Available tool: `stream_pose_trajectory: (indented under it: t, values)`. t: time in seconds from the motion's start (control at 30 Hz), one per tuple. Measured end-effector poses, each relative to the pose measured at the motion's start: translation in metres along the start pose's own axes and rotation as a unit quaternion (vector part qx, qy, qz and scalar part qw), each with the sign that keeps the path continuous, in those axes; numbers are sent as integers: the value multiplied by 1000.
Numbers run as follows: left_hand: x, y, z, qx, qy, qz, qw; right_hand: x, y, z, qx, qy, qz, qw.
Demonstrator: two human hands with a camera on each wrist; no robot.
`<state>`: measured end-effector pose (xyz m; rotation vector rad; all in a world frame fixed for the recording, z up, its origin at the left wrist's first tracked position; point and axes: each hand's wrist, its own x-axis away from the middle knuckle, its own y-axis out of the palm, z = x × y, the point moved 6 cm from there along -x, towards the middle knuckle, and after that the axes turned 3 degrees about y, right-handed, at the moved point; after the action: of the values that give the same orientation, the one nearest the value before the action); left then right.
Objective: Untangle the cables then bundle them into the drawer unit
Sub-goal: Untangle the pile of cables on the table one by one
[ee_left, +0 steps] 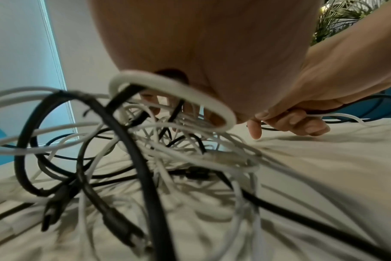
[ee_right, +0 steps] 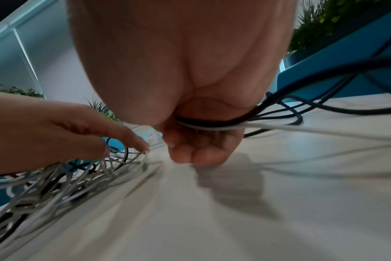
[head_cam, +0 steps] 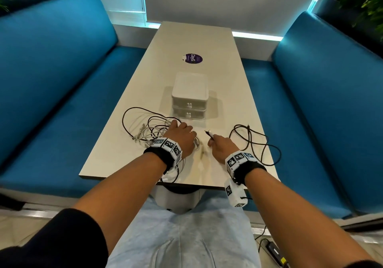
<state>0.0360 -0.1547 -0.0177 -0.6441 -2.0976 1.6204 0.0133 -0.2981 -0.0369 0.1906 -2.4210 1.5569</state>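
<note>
A tangle of white and black cables (head_cam: 150, 130) lies on the table's left half, just in front of the white two-drawer unit (head_cam: 189, 96), whose drawers are both closed. My left hand (head_cam: 181, 132) rests on the tangle with straight fingers (ee_right: 132, 139) spread over the strands (ee_left: 167, 141). My right hand (head_cam: 216, 142) is curled round a black and a white cable (ee_right: 203, 124), with a connector end (head_cam: 209, 132) sticking out past the fingers. A loose black cable (head_cam: 256, 141) trails from that hand over the table's right side.
The beige table (head_cam: 194, 40) is narrow, with blue benches (head_cam: 51, 71) on both sides. A purple round sticker (head_cam: 193, 58) lies behind the drawer unit. A black power adapter (head_cam: 274, 251) sits on the floor at the lower right.
</note>
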Motion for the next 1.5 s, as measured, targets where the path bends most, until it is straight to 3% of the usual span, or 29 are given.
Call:
stream_pose_trajectory:
  t: [0.5, 0.77, 0.97, 1.27, 1.5]
  values:
    - [-2, -2, -1, 25, -3, 1, 1000, -2, 7, 1, -18, 11, -5, 1000]
    - [0, -20, -14, 139, -16, 109, 984, -4, 0, 4, -17, 26, 30, 999]
    - [4, -39, -16, 215, 1, 211, 954, -4, -16, 3, -120, 15, 86, 989]
    - [4, -35, -13, 338, -75, 141, 928, 2, -23, -10, -214, 25, 89, 972]
    - [10, -40, 5, 334, -56, 121, 933, -6, -15, -24, -167, 8, 56, 984]
